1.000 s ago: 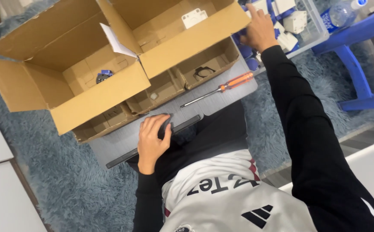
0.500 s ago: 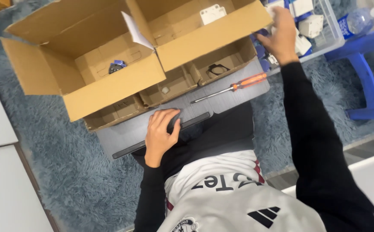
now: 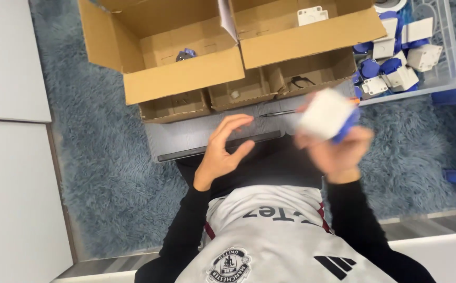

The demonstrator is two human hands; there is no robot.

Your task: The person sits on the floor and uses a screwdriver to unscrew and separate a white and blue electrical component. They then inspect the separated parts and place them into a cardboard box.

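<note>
Two cardboard boxes [image 3: 186,57] stood on a grey board [image 3: 207,137] over shaggy blue carpet [image 3: 112,178], a clear bin [image 3: 443,78] of white-and-blue parts beside them. The blurred white block [image 3: 326,112] tilted, its axis unclear, clasped in the right hand [image 3: 338,149]. The left hand [image 3: 223,152] hovered spread, empty.

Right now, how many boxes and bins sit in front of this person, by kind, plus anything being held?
large open cardboard boxes: 2
small cardboard boxes: 3
clear plastic bin: 1
white-and-blue part held in the right hand: 1
Total: 7
</note>
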